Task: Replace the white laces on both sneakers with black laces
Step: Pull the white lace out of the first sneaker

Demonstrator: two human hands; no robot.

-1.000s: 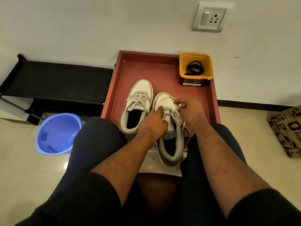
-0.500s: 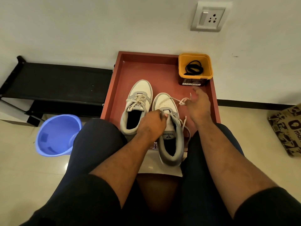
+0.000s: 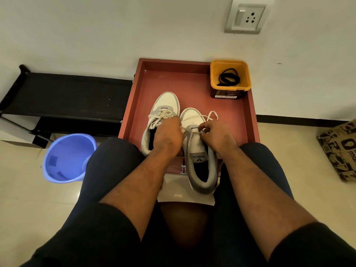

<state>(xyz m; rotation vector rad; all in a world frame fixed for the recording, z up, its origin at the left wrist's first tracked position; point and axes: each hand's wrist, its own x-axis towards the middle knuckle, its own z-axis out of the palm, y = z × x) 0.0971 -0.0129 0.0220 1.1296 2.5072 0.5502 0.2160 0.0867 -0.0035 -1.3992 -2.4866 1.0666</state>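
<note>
Two white and grey sneakers stand on a red tray [image 3: 192, 81]. The left sneaker [image 3: 165, 105] keeps its white lace tied. On the right sneaker [image 3: 200, 160], my left hand [image 3: 167, 137] holds the left edge near the eyelets. My right hand [image 3: 217, 135] pinches the white lace [image 3: 212, 115] at the upper eyelets; a loose loop of it lies past the toe. Black laces [image 3: 228, 79] are coiled inside a yellow tub [image 3: 244, 74] at the tray's far right corner.
A blue plastic bucket [image 3: 67, 157] stands on the floor at the left, beside a black low rack [image 3: 63, 97]. A printed cardboard box [image 3: 341, 149] lies at the right. The wall with a socket [image 3: 246, 16] is just behind the tray.
My right hand pulled a length of white lace out toward the tub, then came back to the eyelets. My left hand shifted forward along the right sneaker.
</note>
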